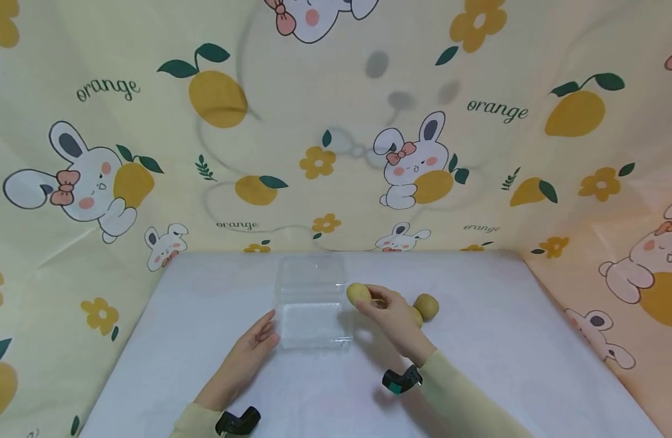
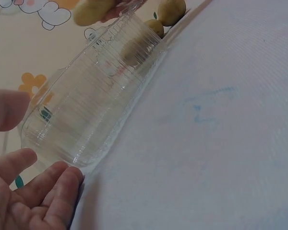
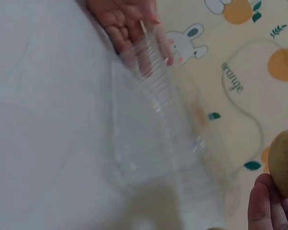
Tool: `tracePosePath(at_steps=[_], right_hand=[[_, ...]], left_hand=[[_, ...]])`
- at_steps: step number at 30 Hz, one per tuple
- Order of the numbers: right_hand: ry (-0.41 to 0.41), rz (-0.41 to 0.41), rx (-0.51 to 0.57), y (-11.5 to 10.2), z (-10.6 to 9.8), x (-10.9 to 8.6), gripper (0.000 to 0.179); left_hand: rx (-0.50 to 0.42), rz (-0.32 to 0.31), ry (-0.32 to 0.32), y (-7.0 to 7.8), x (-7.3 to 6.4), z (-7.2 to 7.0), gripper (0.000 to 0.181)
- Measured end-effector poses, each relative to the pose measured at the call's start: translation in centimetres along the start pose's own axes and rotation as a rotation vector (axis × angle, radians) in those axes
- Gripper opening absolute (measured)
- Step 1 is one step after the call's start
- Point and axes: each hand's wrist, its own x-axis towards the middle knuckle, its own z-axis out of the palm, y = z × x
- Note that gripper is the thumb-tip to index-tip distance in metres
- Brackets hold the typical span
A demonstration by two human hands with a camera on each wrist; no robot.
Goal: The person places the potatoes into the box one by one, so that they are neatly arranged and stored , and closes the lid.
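Note:
A clear plastic clamshell box (image 1: pixel 314 325) lies on the table with its hinged lid (image 1: pixel 311 274) folded back, away from me. My left hand (image 1: pixel 248 353) is at the box's left side, fingers loosely bent and fingertips (image 2: pixel 73 175) right at its end wall. Between thumb and fingers, my right hand (image 1: pixel 393 316) pinches a yellowish potato (image 1: pixel 358 294), raised beside the right edge of the box. In the right wrist view this potato (image 3: pixel 284 163) shows at the right edge. Nothing lies inside the box.
More potatoes are on the table right of the box: a browner one (image 1: pixel 426 307) and a yellower one (image 1: pixel 417 316) partly hidden by my right hand. The white-covered table (image 1: pixel 478 377) meets a printed cloth backdrop (image 1: pixel 358 201) behind and at both sides.

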Motion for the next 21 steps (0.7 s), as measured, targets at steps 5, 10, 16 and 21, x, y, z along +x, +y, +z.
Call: tracePosePath(at_steps=[5,10,16,21], right_hand=[[-0.044,-0.032,0.063,-1.3,1.0,0.7,0.05],[-0.073,-0.024,0.083,-2.2,1.8,1.0,0.05],[-0.1,-0.029,0.026,-2.4,2.1,1.8,0.05],[-0.13,-0.034,-0.025,-2.9,2.8,2.3,0.051]], left_hand=[[0.003,0.001,0.0,0.0,0.0,0.0,0.059],[-0.002,0.017,0.003,-0.3,-0.2,0.0,0.06],[-0.013,0.019,0.009,-0.5,0.0,0.0,0.059],[-0.001,0.017,0.015,-0.6,0.2,0.0,0.058]])
